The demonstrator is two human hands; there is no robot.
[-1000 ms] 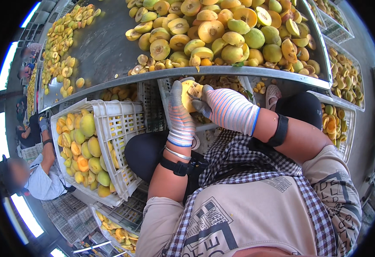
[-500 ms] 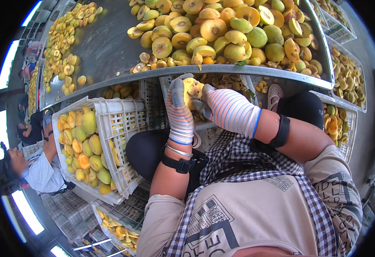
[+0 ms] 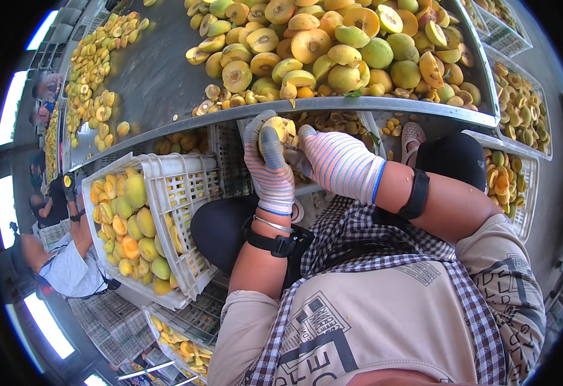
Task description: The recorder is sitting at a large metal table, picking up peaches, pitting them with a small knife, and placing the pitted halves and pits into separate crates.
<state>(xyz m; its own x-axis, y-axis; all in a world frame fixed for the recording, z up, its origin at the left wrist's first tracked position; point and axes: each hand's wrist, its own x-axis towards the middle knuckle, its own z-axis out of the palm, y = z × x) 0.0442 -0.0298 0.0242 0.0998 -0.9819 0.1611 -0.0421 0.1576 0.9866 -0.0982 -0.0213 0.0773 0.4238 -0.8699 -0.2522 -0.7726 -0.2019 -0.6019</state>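
Note:
My left hand (image 3: 270,168), in a striped knit glove with grey fingertips, is closed round a yellow peach half (image 3: 281,130) just below the metal table's front edge. A brown patch shows at its cut middle. From the right, my right hand (image 3: 342,159), gloved alike, meets the fruit with fingers bent and pressed together. Whatever those fingers grip is hidden behind them and the peach. Above both hands, a large heap of halved peaches (image 3: 310,46) lies on the metal table (image 3: 159,83), with small pits and scraps along its front.
Left of my knee, a white crate (image 3: 185,193) holds peach halves. More crates stand under the table and at the right, including a crate of orange slices (image 3: 503,186). A co-worker (image 3: 72,264) sits far left. Another fruit pile (image 3: 92,77) covers the table's left end.
My left hand has turned the peach half and shifted slightly left, its thumb now across the fruit's front. My right hand has moved slightly left too. The co-worker's raised hand now shows.

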